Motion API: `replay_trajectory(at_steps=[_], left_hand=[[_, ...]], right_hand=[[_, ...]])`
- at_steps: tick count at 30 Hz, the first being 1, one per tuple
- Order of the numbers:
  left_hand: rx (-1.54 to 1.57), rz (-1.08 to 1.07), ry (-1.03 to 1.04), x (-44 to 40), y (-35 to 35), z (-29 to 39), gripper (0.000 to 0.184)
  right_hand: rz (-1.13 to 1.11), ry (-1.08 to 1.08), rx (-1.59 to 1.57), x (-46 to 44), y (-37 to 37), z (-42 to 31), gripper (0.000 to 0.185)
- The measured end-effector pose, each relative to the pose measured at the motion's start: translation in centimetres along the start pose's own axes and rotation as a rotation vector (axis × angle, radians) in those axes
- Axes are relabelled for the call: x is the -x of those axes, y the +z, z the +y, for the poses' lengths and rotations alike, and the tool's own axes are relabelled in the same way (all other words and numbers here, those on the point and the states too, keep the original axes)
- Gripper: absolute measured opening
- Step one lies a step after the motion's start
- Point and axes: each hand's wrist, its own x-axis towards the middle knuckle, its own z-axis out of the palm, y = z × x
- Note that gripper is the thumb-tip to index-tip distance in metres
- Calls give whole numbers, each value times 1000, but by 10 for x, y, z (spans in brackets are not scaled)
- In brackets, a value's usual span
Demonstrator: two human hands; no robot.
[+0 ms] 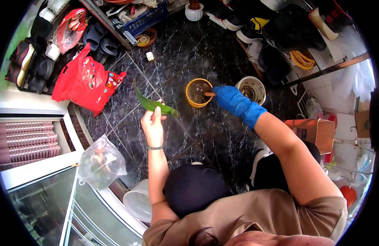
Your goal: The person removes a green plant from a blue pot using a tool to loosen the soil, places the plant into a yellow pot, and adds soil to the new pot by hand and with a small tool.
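My left hand (153, 119), bare and with a bracelet at the wrist, pinches a long green leaf (150, 103) near its thick end; the pointed tip aims up and left. My right hand (230, 99) wears a blue glove and is closed around the handle of a tool (209, 94), whose far end reaches into a yellow-rimmed pot (199, 103). Dark soil shows inside this pot. Just right of the glove, a white pot (261, 92) with soil and bits in it stands on the dark tiled floor.
A red bag (83, 80) lies at the left, with a clear plastic bag (101, 162) below it. Shoes (296, 30) fill the shelves at both sides. A small white block (150, 56) sits on the floor. An orange bin (316, 133) is at the right.
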Motion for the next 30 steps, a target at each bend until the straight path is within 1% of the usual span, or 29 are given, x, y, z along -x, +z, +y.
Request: replay_trajectory(at_steps=[2, 4, 5, 6, 8, 11, 12, 14, 16, 17, 19, 20, 22, 23, 24, 25, 26, 28, 30], left_hand=[[35, 0, 7, 1, -2, -5, 27], [41, 12, 17, -1, -4, -10, 27], [46, 15, 16, -1, -3, -11, 27], [79, 16, 0, -2, -2, -13, 27], [113, 24, -16, -2, -1, -16, 26], [116, 6, -18, -3, 0, -21, 25], [119, -7, -16, -3, -1, -23, 27], [120, -18, -13, -3, -1, -22, 29], [119, -5, -31, -2, -1, -20, 28], [118, -4, -32, -2, -2, -21, 28], [111, -12, -40, -1, -3, -22, 30], [110, -14, -45, -1, -3, -24, 30], [157, -9, -99, -3, -2, -30, 31], [158, -10, -99, -3, 0, -31, 31], [180, -5, -105, -3, 2, -32, 31], [203, 1, -111, -3, 3, -34, 32], [203, 1, -113, -3, 3, -36, 32], [242, -4, -117, -5, 3, -41, 32], [247, -5, -113, -5, 4, -41, 32]], right_hand=[[-12, -1, 55, 4, -11, -12, 31], [-51, -49, 122, 9, -28, -25, 28], [-54, -50, 128, 12, -28, -22, 28], [108, -214, 161, 17, -27, -15, 28], [265, -384, 193, 20, -30, -13, 30], [353, -438, 204, 19, -27, -6, 24], [409, -470, 273, 12, -18, 4, 23], [464, -504, 339, 8, -24, -4, 23], [125, -201, 396, 4, -33, -20, 19], [124, -202, 394, 2, -36, -27, 19], [98, -36, 339, -1, -39, -36, 15], [94, -33, 337, -1, -38, -34, 15], [256, -76, 192, -2, -33, -27, 17], [256, -74, 192, -4, -30, -15, 17], [318, -177, 92, -7, -26, 2, 18], [379, -280, -9, -6, -33, -2, 20], [377, -279, -9, -5, -38, -7, 20], [54, 14, -21, -2, -48, -21, 22], [66, 31, 23, 0, -43, -26, 22]])
